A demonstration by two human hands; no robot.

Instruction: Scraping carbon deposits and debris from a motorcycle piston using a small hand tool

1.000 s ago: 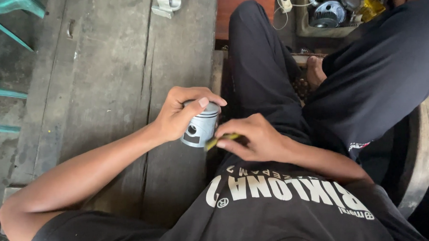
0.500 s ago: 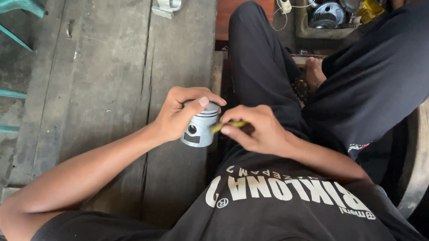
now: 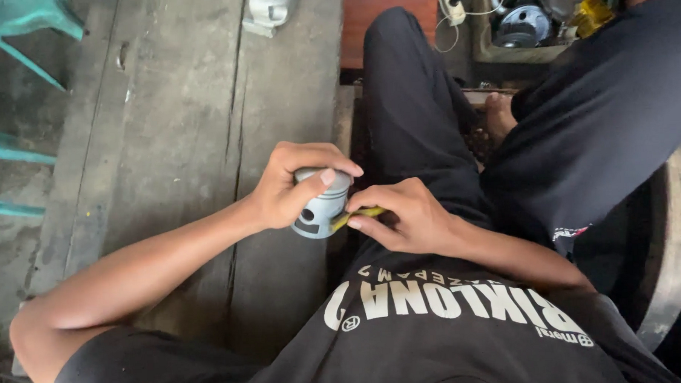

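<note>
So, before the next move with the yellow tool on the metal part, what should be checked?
1. Left hand wraps the grey metal part firmly: ok.
2. Right hand holds the yellow tool: ok.
3. Tool tip touches the part's side: ok.
4. Left fingers away from the tip: not ok, thumb lies near.
5. Part rests on something: not ok, held above the wooden planks.
6. Tip shape: cannot tell.
</note>
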